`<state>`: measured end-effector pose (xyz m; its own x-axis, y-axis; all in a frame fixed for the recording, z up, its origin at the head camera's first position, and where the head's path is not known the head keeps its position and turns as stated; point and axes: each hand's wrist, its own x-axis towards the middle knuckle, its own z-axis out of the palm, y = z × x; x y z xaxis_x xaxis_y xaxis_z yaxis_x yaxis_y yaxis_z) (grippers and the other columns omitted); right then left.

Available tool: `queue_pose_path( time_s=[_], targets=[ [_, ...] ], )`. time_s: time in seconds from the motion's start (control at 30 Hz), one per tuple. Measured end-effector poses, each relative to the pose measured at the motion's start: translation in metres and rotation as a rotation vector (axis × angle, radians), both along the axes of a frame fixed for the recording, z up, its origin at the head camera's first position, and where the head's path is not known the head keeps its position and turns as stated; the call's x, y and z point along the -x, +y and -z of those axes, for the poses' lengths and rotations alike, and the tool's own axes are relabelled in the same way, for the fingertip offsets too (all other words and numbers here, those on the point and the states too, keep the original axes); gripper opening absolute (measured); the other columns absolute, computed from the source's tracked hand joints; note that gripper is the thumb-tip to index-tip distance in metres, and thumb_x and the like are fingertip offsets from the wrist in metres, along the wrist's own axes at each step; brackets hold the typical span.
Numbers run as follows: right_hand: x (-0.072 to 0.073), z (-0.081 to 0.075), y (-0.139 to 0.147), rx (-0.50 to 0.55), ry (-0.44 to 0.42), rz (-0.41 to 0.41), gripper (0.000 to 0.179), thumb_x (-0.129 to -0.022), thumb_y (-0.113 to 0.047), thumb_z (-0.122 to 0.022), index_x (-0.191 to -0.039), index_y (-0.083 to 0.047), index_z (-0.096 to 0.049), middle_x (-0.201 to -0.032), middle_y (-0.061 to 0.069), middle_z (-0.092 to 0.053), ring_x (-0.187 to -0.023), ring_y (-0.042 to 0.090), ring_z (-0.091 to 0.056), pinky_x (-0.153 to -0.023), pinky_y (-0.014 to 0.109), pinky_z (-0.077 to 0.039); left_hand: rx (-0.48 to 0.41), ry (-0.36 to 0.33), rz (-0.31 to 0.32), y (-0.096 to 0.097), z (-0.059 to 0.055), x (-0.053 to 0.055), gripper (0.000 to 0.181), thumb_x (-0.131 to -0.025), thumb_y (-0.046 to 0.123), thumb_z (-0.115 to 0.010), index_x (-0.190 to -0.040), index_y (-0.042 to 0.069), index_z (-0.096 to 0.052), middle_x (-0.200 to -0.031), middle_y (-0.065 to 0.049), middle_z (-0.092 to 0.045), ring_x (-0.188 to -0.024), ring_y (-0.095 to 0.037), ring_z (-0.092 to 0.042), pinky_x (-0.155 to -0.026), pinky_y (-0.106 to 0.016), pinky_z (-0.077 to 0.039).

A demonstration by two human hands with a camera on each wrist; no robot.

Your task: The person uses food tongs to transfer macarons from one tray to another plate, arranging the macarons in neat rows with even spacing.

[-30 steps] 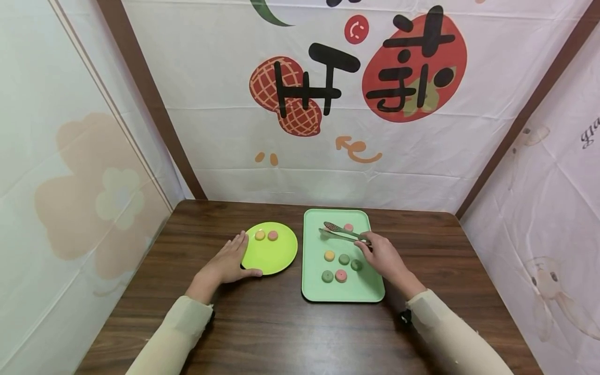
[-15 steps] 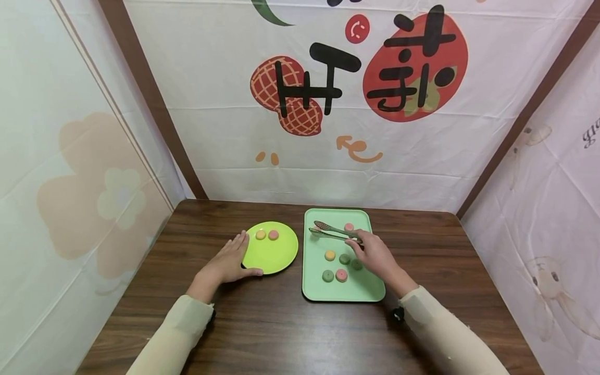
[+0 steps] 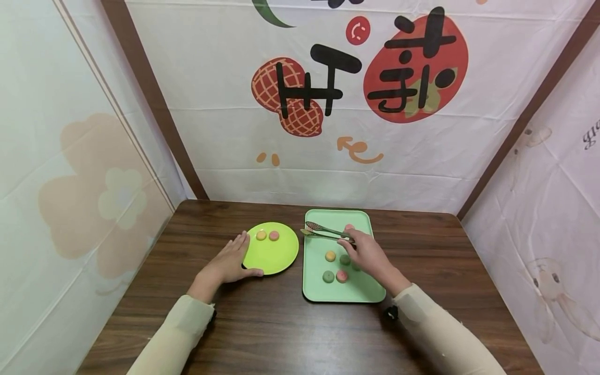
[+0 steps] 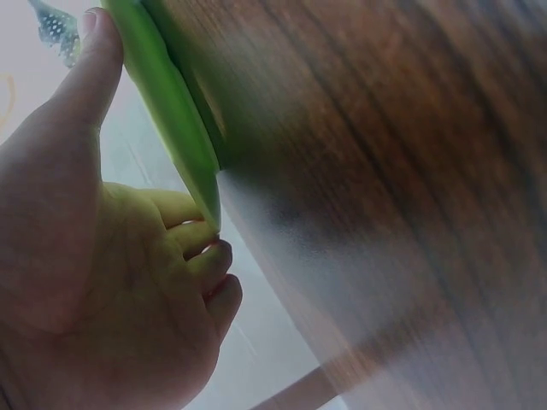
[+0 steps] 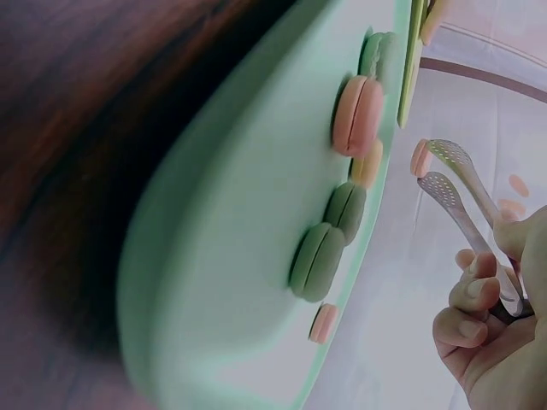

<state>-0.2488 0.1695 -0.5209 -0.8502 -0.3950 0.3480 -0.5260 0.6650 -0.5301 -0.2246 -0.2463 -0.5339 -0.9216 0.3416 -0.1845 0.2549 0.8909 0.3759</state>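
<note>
While the left hand [image 3: 227, 260] spreads along the rim of the lime plate [image 3: 272, 260] from about 7 to 10 o'clock, its fingers extended rather than clenched, the right hand [image 3: 372, 255] grips the tongs [image 5: 450, 155] over the 3 o'clock side of the mint tray [image 3: 311, 292]. The tongs point a little past 9 o'clock, and their tips pinch a pink macaron [image 5: 420, 159], raised above the tray's 10 o'clock edge, near the plate but apart from it. On the plate, 2 macarons [image 3: 261, 235] lie at 11 and 12 o'clock, yellow and pink. The tray bears 6 others: 3 green macarons [image 3: 328, 276], 2 pink macarons [image 3: 342, 276] and 1 yellow macaron [image 3: 330, 255] at 9 o'clock.
</note>
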Motion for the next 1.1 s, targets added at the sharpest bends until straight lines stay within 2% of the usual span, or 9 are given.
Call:
queue_pose_path(
  time_s=[0.17, 0.3, 0.67, 0.93, 1.1],
  targets=[
    [-0.001, -0.002, -0.007, -0.002, -0.024, -0.009, 0.022, -0.109, -0.027, -0.067, -0.117, -0.007, -0.074, -0.096, 0.000, -0.074, -0.085, 0.013, -0.071, -0.073, 0.037, -0.061, -0.003, -0.004, -0.002, 0.000, 0.000, 0.000, 0.131, -0.090, 0.073, -0.073, -0.167, -0.012, -0.010, -0.176, -0.032, -0.006, -0.164, -0.045, -0.010, -0.134, -0.058, -0.013],
    [0.000, -0.005, -0.013, -0.007, -0.038, -0.019, 0.026, -0.109, -0.026, -0.068, -0.120, -0.003, -0.073, -0.099, 0.003, -0.074, -0.086, 0.015, -0.072, -0.074, 0.039, -0.062, -0.003, -0.005, -0.005, 0.001, 0.000, -0.001, 0.131, -0.090, 0.073, -0.074, -0.167, -0.012, -0.010, -0.176, -0.032, -0.006, -0.164, -0.045, -0.010, -0.134, -0.057, -0.013],
    [0.004, -0.005, -0.024, -0.052, 0.015, -0.057, 0.025, -0.107, -0.026, -0.070, -0.117, -0.003, -0.072, -0.089, 0.000, -0.072, -0.072, 0.006, -0.063, -0.065, 0.032, -0.056, 0.000, -0.004, -0.008, 0.001, -0.001, 0.000, 0.130, -0.090, 0.072, -0.074, -0.167, -0.012, -0.010, -0.176, -0.032, -0.007, -0.164, -0.045, -0.011, -0.134, -0.057, -0.013],
    [0.006, -0.007, -0.032, -0.052, 0.032, -0.081, 0.022, -0.106, -0.025, -0.072, -0.112, -0.004, -0.071, -0.076, -0.006, -0.062, -0.063, 0.005, -0.053, -0.058, 0.028, -0.050, 0.002, -0.017, -0.014, 0.002, -0.003, -0.001, 0.130, -0.091, 0.070, -0.075, -0.166, -0.013, -0.010, -0.175, -0.032, -0.006, -0.164, -0.045, -0.010, -0.134, -0.057, -0.013],
    [0.006, -0.007, -0.037, -0.076, 0.030, -0.078, 0.022, -0.106, -0.027, -0.071, -0.111, -0.005, -0.071, -0.075, -0.008, -0.059, -0.061, 0.004, -0.050, -0.055, 0.026, -0.047, 0.002, -0.017, -0.015, 0.003, -0.004, -0.002, 0.129, -0.091, 0.069, -0.075, -0.166, -0.013, -0.010, -0.175, -0.032, -0.006, -0.164, -0.045, -0.011, -0.134, -0.057, -0.013]
  ],
)
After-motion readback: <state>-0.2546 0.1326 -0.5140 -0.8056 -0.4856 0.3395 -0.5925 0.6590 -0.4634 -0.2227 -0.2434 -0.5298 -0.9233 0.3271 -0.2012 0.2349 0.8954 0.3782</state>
